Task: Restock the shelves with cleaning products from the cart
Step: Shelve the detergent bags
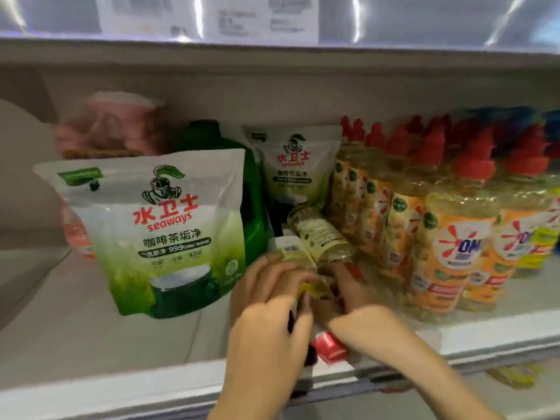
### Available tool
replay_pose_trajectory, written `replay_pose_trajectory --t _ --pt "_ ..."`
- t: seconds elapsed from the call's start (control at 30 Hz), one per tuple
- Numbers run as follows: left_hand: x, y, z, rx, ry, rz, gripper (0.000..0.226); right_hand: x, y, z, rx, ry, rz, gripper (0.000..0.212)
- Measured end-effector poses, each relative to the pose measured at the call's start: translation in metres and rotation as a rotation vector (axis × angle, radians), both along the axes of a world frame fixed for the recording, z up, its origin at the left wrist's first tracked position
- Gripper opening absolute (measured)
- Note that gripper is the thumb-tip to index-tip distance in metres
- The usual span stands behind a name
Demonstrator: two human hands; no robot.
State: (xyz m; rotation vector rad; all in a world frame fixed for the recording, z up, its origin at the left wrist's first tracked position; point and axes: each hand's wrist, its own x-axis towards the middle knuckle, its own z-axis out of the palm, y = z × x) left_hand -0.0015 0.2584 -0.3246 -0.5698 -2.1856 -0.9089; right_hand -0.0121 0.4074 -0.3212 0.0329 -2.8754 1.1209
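A pack of yellow bottles with red caps (pixel 321 237) lies tilted on the white shelf (pixel 75 322), its red cap (pixel 330 348) toward the shelf's front edge. My left hand (pixel 269 301) grips the pack from the left. My right hand (pixel 357 301) holds it from the right, fingers tucked under the wrapping. Both hands cover the pack's lower half. The cart is out of view.
A white and green Seaways pouch (pixel 163 231) stands left of my hands, a second pouch (pixel 298 165) behind, with a green jug (pixel 242 183) between. Rows of orange-labelled, red-capped bottles (pixel 454 225) fill the right. Pink items (pixel 115 125) sit at the back left.
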Motion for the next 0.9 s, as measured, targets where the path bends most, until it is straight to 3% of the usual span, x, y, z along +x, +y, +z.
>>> replay_pose_trajectory --t 0.1,0.17,0.27,0.43,0.5,0.6,0.73,0.83,0.9 --pt "-0.002 -0.003 -0.001 0.01 0.012 0.022 0.02 -0.006 -0.005 0.0 0.149 -0.172 0.087 0.09" --pt "-0.002 -0.004 -0.003 0.036 -0.004 0.001 0.019 -0.006 -0.011 -0.002 0.192 -0.173 0.113 0.096" --pt "0.0 -0.004 -0.004 0.064 -0.017 -0.016 0.018 -0.004 -0.015 -0.004 0.176 -0.076 0.088 0.085" --pt "0.008 -0.004 0.011 -0.018 -0.112 0.007 0.023 0.01 -0.007 0.018 -0.026 0.138 0.041 0.048" --pt "0.011 -0.006 0.022 -0.118 -0.174 0.004 0.031 0.017 0.001 0.035 -0.014 0.209 0.017 0.047" --pt "0.011 -0.016 0.044 -0.134 -0.286 -0.062 0.052 0.028 0.012 0.067 0.003 0.254 0.012 0.023" --pt "-0.001 -0.024 0.065 -0.059 -0.486 -0.247 0.061 0.026 0.017 0.097 -0.086 0.346 -0.022 0.036" --pt "-0.022 -0.007 0.072 -0.076 -0.557 -0.264 0.049 0.014 0.012 0.108 -0.244 0.398 0.021 0.041" --pt "-0.041 0.004 0.075 -0.062 -0.597 -0.287 0.035 0.001 0.012 0.105 -0.246 0.409 0.012 0.04"
